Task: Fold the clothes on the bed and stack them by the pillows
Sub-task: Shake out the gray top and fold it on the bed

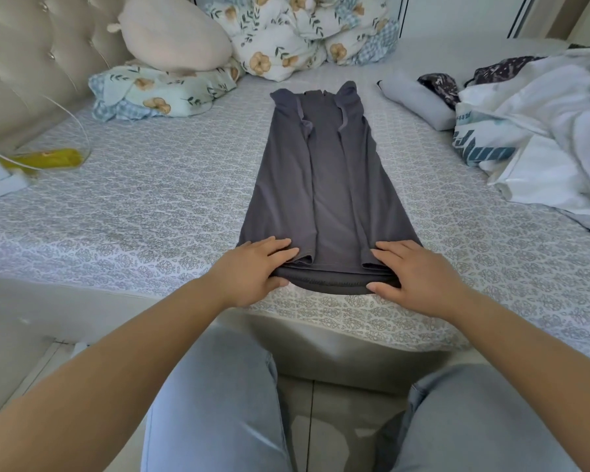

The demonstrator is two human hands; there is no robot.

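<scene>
The grey shirt (pixel 324 185) lies flat along the middle of the bed (pixel 150 206), sleeves already turned inward so it forms a narrow strip, its hem at the near edge and its collar toward the far edge; that probably readies it for folding lengthwise. The left hand (pixel 252 267) and right hand (pixel 413 274) each take a hem corner, fingers on top and thumb curled under, each grip pinched on the cloth. Unfolded clothes (pixel 542 131) wait at the right edge, with the pillows (pixel 160 90) at the far left corner.

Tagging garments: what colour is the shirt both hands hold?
Plain dark grey shirt, clearest in the head view.
</scene>
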